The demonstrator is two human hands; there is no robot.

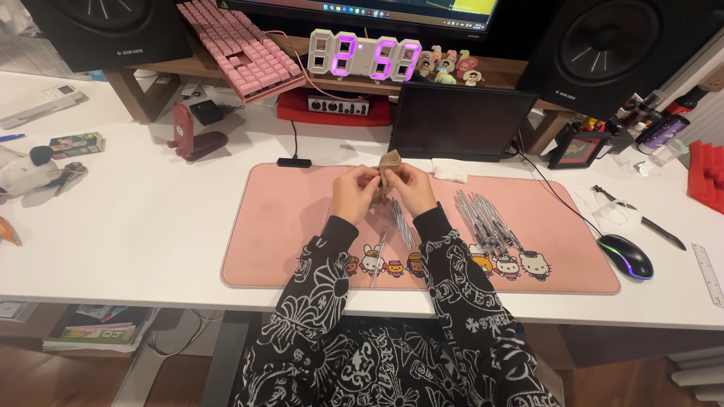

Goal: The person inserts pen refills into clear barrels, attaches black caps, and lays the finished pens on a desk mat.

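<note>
While seated at a white desk (151, 226), seen from above in patterned black-and-white sleeves (317, 301), working at the middle of a pink desk mat (286, 218) edged with cartoon figures. Left hand (354, 192) and right hand (411, 185) raised together just above the mat, both pinched on a small tan pouch (390, 167), its top sticking up between the fingertips; contents, if any, hidden. Directly beneath the wrists, a few loose clear pens (396, 222) lying on the mat, one more pointing back toward the body. Just right of the right sleeve, a larger fanned bundle of pens (486, 222), apart from the hands. Further right, off the mat, a black mouse (626, 256) with a glowing rim and a ruler (709, 273) at the desk edge. Behind the hands, a folded white cloth (450, 170), a small dark screen (460, 120), a glowing digital clock (364, 56), a pink keyboard (241, 45) and two black speakers (618, 45).

Judged best handled by keeping the pouch mouth held wide with one hand's fingertips, grip light on the soft fabric, and staying low over the loose pens to keep them within reach
</note>
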